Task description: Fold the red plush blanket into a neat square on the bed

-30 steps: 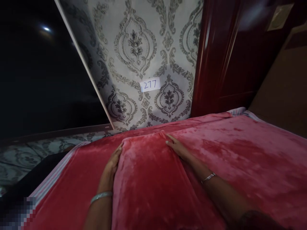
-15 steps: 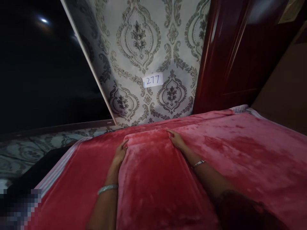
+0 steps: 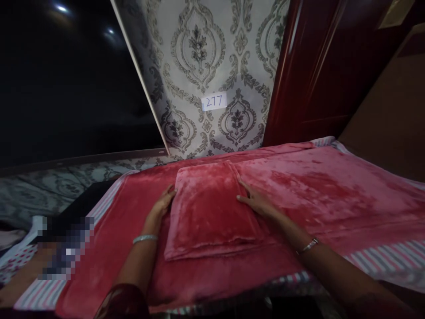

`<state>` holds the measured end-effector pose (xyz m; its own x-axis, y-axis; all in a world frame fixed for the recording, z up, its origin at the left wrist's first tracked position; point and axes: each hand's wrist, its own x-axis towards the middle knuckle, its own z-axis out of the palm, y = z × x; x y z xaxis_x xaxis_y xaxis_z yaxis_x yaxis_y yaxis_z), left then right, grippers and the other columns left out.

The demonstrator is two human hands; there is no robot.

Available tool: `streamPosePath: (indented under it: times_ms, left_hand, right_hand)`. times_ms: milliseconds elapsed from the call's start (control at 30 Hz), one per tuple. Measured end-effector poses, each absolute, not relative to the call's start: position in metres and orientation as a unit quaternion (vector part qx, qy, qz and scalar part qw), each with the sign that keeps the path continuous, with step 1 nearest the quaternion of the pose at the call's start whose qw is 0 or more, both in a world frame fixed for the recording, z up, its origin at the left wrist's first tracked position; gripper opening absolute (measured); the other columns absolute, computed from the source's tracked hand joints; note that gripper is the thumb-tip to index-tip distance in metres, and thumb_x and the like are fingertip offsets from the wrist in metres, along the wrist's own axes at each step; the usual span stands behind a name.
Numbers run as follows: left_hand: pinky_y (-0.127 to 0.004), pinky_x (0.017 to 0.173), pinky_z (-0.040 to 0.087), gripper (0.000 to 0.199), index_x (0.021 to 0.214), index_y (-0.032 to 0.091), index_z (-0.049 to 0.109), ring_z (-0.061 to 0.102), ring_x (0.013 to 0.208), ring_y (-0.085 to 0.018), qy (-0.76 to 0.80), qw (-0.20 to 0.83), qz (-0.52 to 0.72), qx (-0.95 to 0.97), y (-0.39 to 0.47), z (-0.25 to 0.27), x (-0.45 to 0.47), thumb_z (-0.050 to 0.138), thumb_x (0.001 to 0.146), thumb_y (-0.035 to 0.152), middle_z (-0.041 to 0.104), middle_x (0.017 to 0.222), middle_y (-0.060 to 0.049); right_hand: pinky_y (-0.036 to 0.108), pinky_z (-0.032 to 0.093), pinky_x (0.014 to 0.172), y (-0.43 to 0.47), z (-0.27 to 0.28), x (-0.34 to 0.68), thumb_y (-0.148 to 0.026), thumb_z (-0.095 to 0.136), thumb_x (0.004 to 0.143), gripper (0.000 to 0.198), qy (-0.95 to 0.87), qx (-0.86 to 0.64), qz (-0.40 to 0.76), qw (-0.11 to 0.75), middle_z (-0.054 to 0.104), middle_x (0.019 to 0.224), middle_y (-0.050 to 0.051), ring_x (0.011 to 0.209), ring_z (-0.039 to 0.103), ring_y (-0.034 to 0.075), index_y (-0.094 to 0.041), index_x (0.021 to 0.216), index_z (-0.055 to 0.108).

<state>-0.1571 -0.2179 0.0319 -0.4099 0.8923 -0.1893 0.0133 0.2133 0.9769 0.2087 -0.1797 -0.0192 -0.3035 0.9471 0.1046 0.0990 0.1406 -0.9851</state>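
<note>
Both hands flat against a folded red blanket on the bed

The left hand (image 3: 161,207) rests open against the left edge of the folded blanket (image 3: 209,204) and the right hand (image 3: 257,203) lies open against its right edge, the two hands apart with the blanket between them, gripping nothing as far as I can see. The folded piece sits on top of a bigger red bedspread (image 3: 325,186) near the wall end of the bed. My guess is that plush on plush is slippery, so an uneven push from one side could skew the stack or let the lower layers fan out at the near edge. Only writing I can read is a white paper label (image 3: 214,102) stuck on the patterned wallpaper (image 3: 199,53), handwritten "277".
</note>
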Motion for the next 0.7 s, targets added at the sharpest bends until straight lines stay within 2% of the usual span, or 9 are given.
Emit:
streamPosePath:
  times_ms: [100,167,333,400,500,567,700]
  left_hand:
    - [-0.035,0.103,0.052,0.068,0.15,0.019,0.04,0.06,0.125,-0.023,0.656,0.445,0.507,0.339,-0.254,0.021,-0.151,0.065,0.088,0.03,0.056,0.145,-0.014]
    - [-0.033,0.106,0.049,0.064,0.149,0.018,0.04,0.054,0.132,-0.022,0.662,0.41,0.518,0.354,-0.267,0.015,-0.143,0.062,0.089,0.024,0.049,0.151,-0.013]
    - [-0.033,0.115,0.039,0.062,0.141,0.02,0.049,0.043,0.141,-0.021,0.675,0.336,0.552,0.356,-0.27,0.013,-0.126,0.065,0.083,0.01,0.052,0.15,-0.008]
    - [-0.034,0.112,0.041,0.063,0.141,0.019,0.049,0.049,0.137,-0.022,0.672,0.343,0.557,0.348,-0.271,0.017,-0.124,0.067,0.081,0.012,0.057,0.145,-0.01]
    - [-0.041,0.1,0.053,0.068,0.144,0.016,0.045,0.066,0.116,-0.026,0.664,0.378,0.555,0.33,-0.284,0.019,-0.126,0.071,0.082,0.022,0.068,0.127,-0.015]
    - [-0.042,0.094,0.057,0.077,0.147,0.017,0.042,0.07,0.105,-0.027,0.639,0.426,0.561,0.311,-0.3,0.017,-0.128,0.076,0.079,0.029,0.072,0.12,-0.014]
    - [-0.038,0.095,0.056,0.087,0.145,0.022,0.045,0.069,0.109,-0.026,0.585,0.495,0.564,0.308,-0.331,0.009,-0.128,0.086,0.067,0.026,0.068,0.129,-0.012]
  right_hand:
    - [0.045,0.048,0.104,-0.201,-0.021,0.209,-0.042,0.075,0.074,0.082,-0.644,-0.416,0.489,0.417,0.059,0.14,0.006,0.123,0.058,0.03,-0.025,0.149,0.046]
    - [0.045,0.046,0.107,-0.208,-0.024,0.207,-0.035,0.074,0.072,0.079,-0.653,-0.42,0.463,0.429,0.059,0.14,0.007,0.124,0.057,0.03,-0.025,0.147,0.049]
    - [0.048,0.037,0.114,-0.212,-0.032,0.208,-0.021,0.065,0.071,0.07,-0.663,-0.458,0.38,0.454,0.062,0.136,0.01,0.125,0.057,0.027,-0.019,0.14,0.055]
    - [0.049,0.036,0.115,-0.215,-0.032,0.212,-0.023,0.063,0.073,0.071,-0.667,-0.467,0.366,0.45,0.06,0.138,0.012,0.126,0.056,0.028,-0.016,0.142,0.053]
    - [0.049,0.037,0.114,-0.225,-0.028,0.22,-0.031,0.065,0.076,0.074,-0.68,-0.461,0.377,0.426,0.056,0.143,0.014,0.129,0.054,0.029,-0.015,0.146,0.047]
    - [0.048,0.036,0.115,-0.233,-0.027,0.226,-0.039,0.068,0.076,0.08,-0.69,-0.449,0.391,0.412,0.053,0.146,0.014,0.132,0.051,0.03,-0.015,0.149,0.044]
    - [0.048,0.034,0.116,-0.241,-0.029,0.237,-0.043,0.072,0.073,0.091,-0.704,-0.423,0.408,0.399,0.05,0.148,0.013,0.136,0.047,0.03,-0.015,0.152,0.037]
